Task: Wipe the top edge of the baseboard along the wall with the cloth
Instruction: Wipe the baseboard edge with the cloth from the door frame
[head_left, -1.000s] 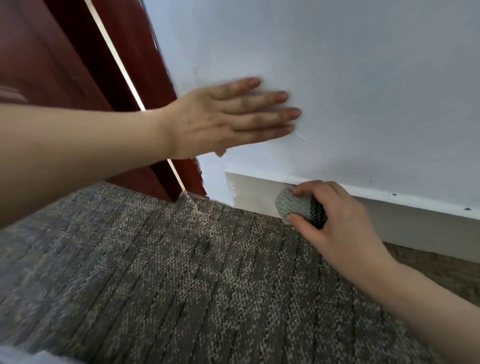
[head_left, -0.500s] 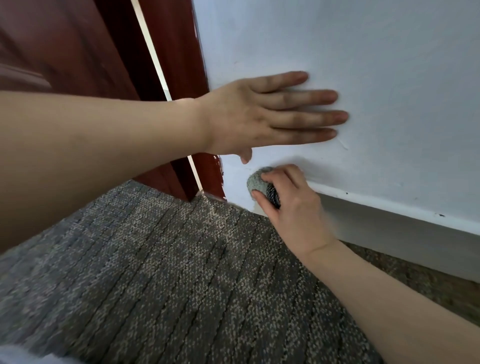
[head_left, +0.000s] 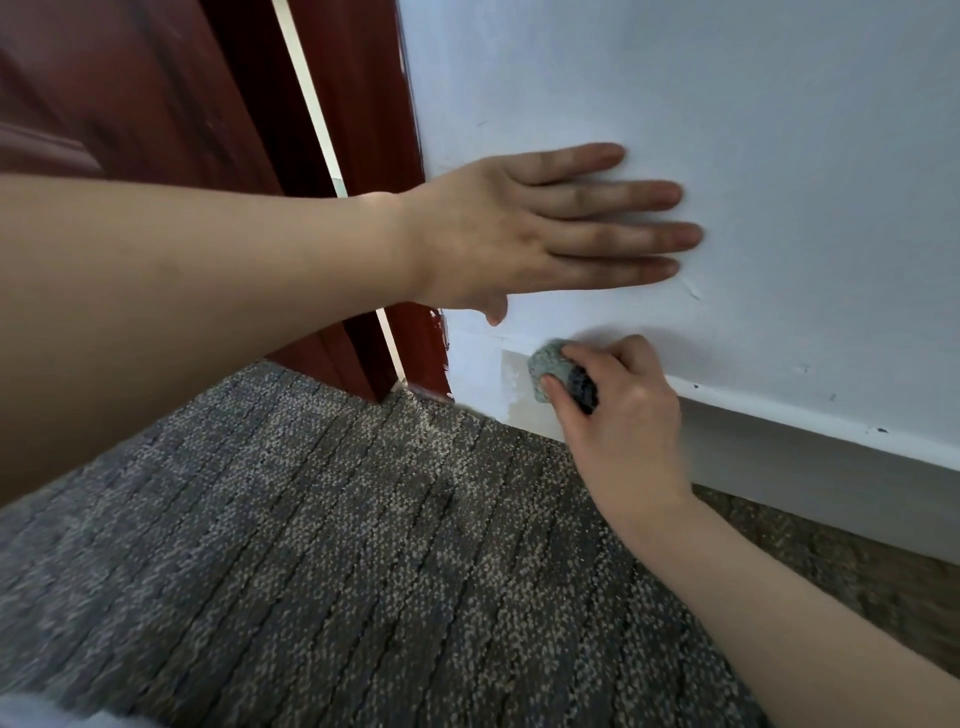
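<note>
The left hand (head_left: 524, 234) lies flat and open on the wall (head_left: 727, 104) — a brace, I'd judge, for leaning low. The right hand (head_left: 618, 410) grips the balled cloth (head_left: 548, 371), pressing it onto the baseboard (head_left: 831, 467) top edge near the door frame (head_left: 363, 130) — wrist angled up from the carpet (head_left: 337, 545).

We see a rough, nubbly cloth (head_left: 550, 373), a smooth matt painted wall (head_left: 727, 93), a smooth baseboard (head_left: 810, 467), a bumpy woven grey carpet (head_left: 363, 545) and a shiny dark-red wood door (head_left: 130, 93).
</note>
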